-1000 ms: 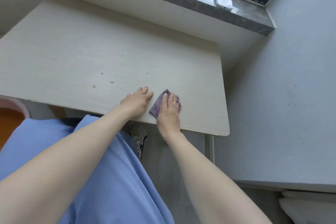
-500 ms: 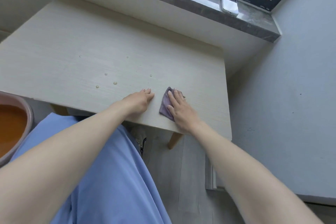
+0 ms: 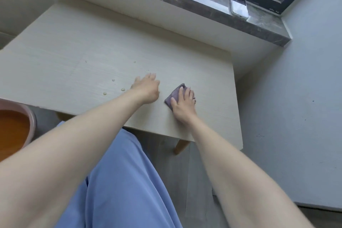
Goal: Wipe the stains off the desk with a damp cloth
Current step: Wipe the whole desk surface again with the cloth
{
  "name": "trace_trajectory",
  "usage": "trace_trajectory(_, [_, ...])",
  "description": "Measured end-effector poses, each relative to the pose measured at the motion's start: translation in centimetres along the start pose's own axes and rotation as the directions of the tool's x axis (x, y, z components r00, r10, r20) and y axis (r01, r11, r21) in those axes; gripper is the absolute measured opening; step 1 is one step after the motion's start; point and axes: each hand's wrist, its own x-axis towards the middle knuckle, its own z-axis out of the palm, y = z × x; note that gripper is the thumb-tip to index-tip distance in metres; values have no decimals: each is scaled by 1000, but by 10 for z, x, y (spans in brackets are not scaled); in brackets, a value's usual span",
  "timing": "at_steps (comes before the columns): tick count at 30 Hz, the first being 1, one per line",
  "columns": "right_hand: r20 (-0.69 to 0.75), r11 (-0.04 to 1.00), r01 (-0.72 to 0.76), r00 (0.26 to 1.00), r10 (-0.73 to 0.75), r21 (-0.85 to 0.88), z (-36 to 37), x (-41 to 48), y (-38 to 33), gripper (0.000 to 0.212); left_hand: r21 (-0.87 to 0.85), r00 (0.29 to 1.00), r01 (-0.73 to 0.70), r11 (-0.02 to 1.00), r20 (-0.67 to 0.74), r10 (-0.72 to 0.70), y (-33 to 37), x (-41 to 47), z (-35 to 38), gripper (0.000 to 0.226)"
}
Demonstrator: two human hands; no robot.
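While one purple cloth [image 3: 174, 94] lies flat on the table [image 3: 74, 48] toward its near right corner, the right grip [image 3: 184, 105] presses on it, palm down, fingers extended. The left grip [image 3: 147, 89], likewise flat and holding nothing, rests between the cloth and four droplets [image 3: 113, 80]. Bare surface runs to the right and far edges. One phone [image 3: 239, 7] lies on the windowsill [image 3: 185, 3]. One basin [image 3: 32, 116] of orange liquid stands beside the near left edge.
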Motion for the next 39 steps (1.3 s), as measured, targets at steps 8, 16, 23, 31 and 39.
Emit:
trace_trajectory(8, [21,999,-30,999,29,41,-10,25,9,58,0,994,109,994,32,-109,-38,9,32,79])
trace_trajectory(16, [50,979,189,981,-185,-76,3,47,-30,55,-77,994,106,991,24,-105,-41,12,36,82])
trace_trajectory(23, [1,1000,-8,1000,8,-28,10,40,-72,56,-76,992,127,989,19,-125,-41,9,29,84])
trace_trajectory(31, [-117,987,-150,983,143,-57,0,36,-23,55,7,991,134,991,-10,-134,-42,14,28,80])
trace_trajectory(39, [-2,993,41,999,-42,-111,-9,23,6,59,26,986,164,986,35,-165,-34,9,21,80])
